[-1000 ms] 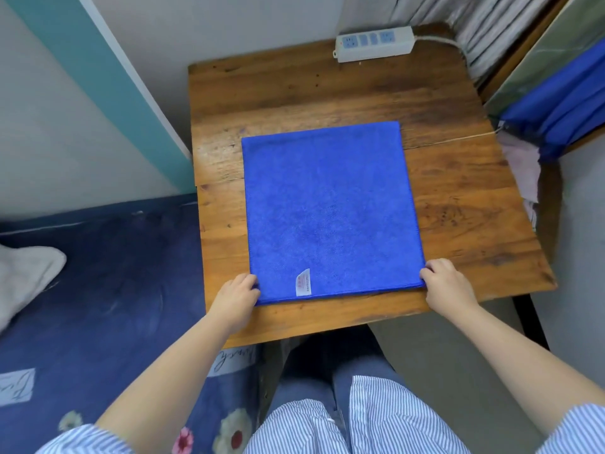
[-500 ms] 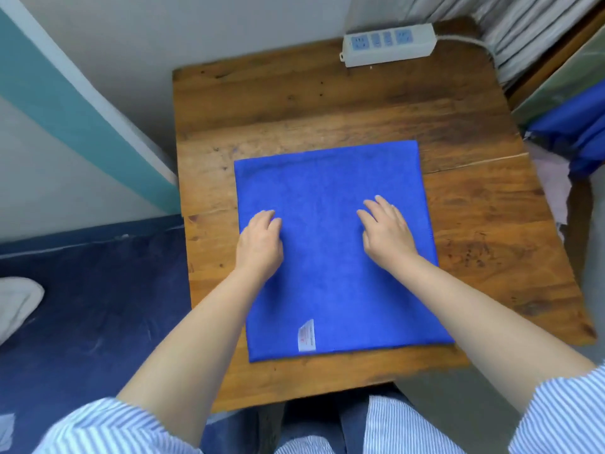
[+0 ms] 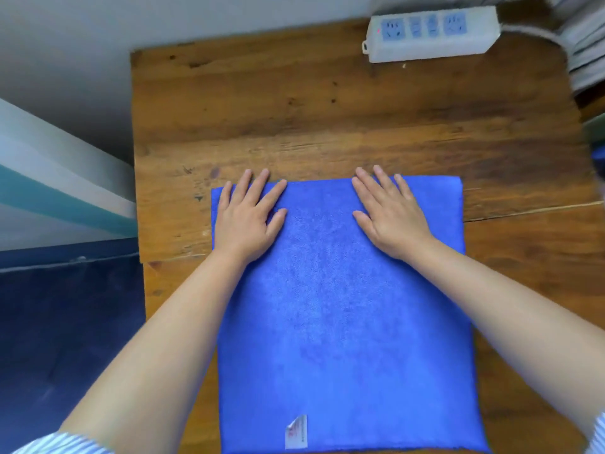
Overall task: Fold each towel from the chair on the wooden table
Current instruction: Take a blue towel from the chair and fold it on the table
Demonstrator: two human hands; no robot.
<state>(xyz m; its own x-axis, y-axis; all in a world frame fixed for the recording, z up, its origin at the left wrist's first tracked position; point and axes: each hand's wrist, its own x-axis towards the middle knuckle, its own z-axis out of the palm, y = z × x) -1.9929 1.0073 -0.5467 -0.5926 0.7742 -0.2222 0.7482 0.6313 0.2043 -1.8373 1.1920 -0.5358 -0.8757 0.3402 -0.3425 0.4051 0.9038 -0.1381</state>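
The blue towel (image 3: 343,306) lies flat on the wooden desk (image 3: 327,109), roughly square, slightly longer along the axis running away from the person, with its near edge at the desk's front. Both hands are open, fingers spread, palms pressed flat on the towel's far end: the left hand (image 3: 250,217) near the far left corner, the right hand (image 3: 389,211) right of centre, well apart from each other and gripping nothing. Fingertips of both reach just past the far edge onto bare wood. A white label (image 3: 296,432) sits at the near edge. The next fold likely turns on that far edge, which both hands reach equally. A white power strip (image 3: 432,32) lies well beyond, at the desk's back; nothing stands between
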